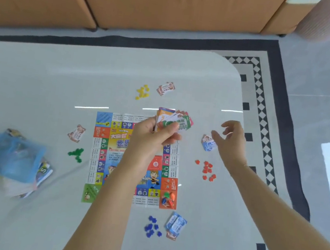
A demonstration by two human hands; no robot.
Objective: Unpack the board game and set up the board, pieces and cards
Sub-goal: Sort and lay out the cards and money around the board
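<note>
The colourful game board point(100, 158) lies flat in the middle of the white table. My left hand point(152, 133) holds a fanned stack of paper money and cards point(174, 121) above the board's far right corner. My right hand point(231, 142) hovers with relaxed fingers just right of a small pile of blue notes point(208, 143) and holds nothing. Small note piles lie at the far side point(166, 88), the left point(76, 133) and the near side point(175, 226). Piles of yellow point(142, 92), green point(76, 154), red point(206, 170) and blue point(153, 227) pieces surround the board. Pawns point(168, 199) sit on its near right corner.
A blue mesh bag point(11, 154) lies on a stack of cards and paper at the left of the table. An orange sofa point(155, 2) stands beyond the table. A checkered rug point(266, 118) covers the floor to the right of the table's rounded corner.
</note>
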